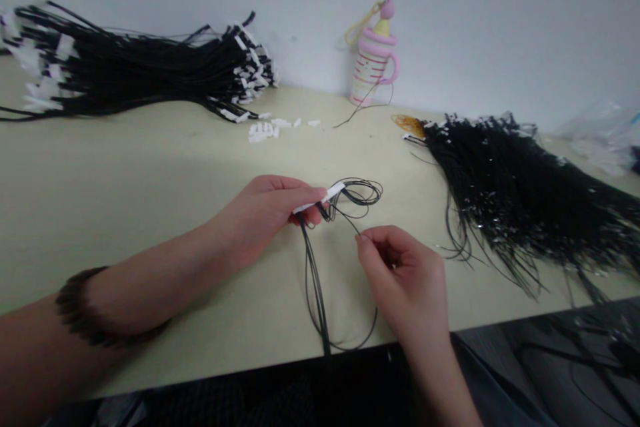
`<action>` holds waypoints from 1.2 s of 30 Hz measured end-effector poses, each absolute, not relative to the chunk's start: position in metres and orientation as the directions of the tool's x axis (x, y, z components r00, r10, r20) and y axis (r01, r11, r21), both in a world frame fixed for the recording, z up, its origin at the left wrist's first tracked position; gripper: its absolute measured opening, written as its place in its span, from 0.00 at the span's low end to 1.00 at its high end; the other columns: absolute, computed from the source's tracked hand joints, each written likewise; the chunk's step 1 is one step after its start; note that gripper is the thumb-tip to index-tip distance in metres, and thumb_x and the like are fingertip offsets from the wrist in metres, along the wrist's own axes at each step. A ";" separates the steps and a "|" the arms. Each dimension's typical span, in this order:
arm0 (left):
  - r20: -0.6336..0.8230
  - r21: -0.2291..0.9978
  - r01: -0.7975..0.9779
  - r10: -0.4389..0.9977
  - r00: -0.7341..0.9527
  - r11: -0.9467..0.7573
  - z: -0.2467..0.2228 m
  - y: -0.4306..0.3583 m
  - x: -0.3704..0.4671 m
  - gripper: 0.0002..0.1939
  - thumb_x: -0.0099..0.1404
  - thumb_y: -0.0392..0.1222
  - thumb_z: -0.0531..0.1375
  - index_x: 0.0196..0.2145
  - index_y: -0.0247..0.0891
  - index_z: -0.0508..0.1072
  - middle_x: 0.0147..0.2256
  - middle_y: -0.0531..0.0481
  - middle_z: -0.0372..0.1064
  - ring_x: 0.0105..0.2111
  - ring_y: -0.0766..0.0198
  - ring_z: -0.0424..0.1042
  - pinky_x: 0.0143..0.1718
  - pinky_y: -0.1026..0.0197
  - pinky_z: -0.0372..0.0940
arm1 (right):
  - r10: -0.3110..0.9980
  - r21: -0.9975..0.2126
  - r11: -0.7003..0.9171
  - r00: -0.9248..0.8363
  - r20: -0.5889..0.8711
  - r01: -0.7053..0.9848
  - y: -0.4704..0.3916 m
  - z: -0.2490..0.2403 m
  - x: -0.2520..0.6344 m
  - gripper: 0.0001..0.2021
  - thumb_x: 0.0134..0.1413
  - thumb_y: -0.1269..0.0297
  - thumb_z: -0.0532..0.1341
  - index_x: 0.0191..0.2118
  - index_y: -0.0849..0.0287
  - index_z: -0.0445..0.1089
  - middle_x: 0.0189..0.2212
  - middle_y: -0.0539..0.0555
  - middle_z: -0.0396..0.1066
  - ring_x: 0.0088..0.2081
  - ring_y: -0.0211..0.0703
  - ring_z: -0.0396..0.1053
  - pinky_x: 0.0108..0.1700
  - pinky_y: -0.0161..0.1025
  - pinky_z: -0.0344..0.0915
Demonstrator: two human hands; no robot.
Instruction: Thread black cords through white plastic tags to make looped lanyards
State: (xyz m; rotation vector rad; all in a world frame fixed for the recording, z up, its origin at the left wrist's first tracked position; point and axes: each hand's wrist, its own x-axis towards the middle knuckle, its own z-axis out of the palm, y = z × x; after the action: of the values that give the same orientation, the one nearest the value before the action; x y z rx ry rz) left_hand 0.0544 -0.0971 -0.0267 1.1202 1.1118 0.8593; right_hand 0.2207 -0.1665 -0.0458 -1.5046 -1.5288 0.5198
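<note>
Your left hand (285, 207) has its fingers closed on the white strips (334, 192) and the black wires (313, 267), above the table (200, 193). Your right hand (405, 273), to the right and nearer, pinches one thin wire (352, 223) between closed fingertips. Beyond them, a pink cup-shaped item (371, 63) stands by the wall, between a left cable bundle (155, 70) and a right cable bundle (515, 193).
</note>
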 end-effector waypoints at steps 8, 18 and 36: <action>-0.231 0.972 0.011 0.938 0.259 0.236 -0.027 -0.096 0.055 0.13 0.58 0.41 0.62 0.17 0.36 0.72 0.19 0.54 0.66 0.24 0.69 0.62 0.28 0.67 0.56 | 0.954 -0.827 0.139 0.150 0.260 0.545 -0.166 -0.049 0.222 0.06 0.52 0.69 0.60 0.26 0.60 0.72 0.18 0.46 0.67 0.21 0.32 0.63 0.24 0.29 0.58; -0.191 0.980 0.008 0.943 0.271 0.197 -0.030 -0.097 0.053 0.12 0.57 0.43 0.62 0.19 0.37 0.74 0.19 0.54 0.67 0.24 0.69 0.62 0.29 0.66 0.56 | 0.980 -0.888 0.116 0.093 0.175 0.445 -0.164 -0.048 0.220 0.07 0.54 0.70 0.58 0.26 0.60 0.70 0.19 0.45 0.66 0.22 0.31 0.63 0.24 0.29 0.56; -0.132 0.966 0.254 0.946 0.297 0.055 -0.027 -0.116 0.064 0.17 0.61 0.48 0.59 0.18 0.38 0.70 0.19 0.56 0.66 0.24 0.68 0.61 0.30 0.63 0.54 | 0.925 -0.795 0.310 0.029 0.380 0.521 -0.166 -0.048 0.209 0.07 0.52 0.73 0.56 0.27 0.63 0.69 0.21 0.47 0.63 0.23 0.33 0.59 0.27 0.32 0.56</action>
State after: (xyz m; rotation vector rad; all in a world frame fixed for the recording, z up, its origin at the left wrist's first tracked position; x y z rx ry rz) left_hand 0.0635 -0.1162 -0.0274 1.4445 1.1817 0.7772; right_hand 0.2093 -0.1661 -0.0482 -1.3398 -1.6263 0.5329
